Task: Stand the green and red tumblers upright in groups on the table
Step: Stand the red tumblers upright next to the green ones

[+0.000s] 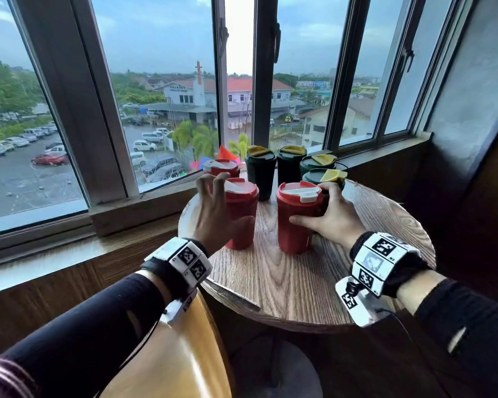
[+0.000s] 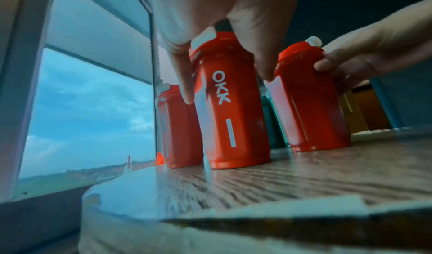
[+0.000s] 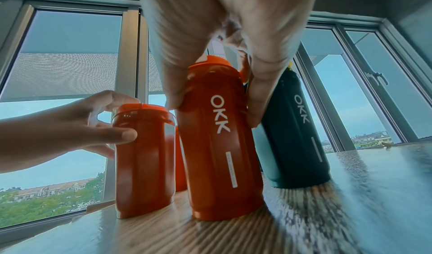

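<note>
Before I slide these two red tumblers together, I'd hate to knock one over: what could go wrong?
1. The left hand only loosely cups its red tumbler, which stands near the table's window-side edge; a push could tip it off.
2. The right hand grips its red tumbler close against a green tumbler; its knuckles may bump that.

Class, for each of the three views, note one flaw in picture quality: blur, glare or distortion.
Head view: window frames bow from wide-angle distortion. Left wrist view: sky glare washes the table edge; near rim blurred. Right wrist view: wood grain streaks with blur; green tumbler leans, distorted.
</note>
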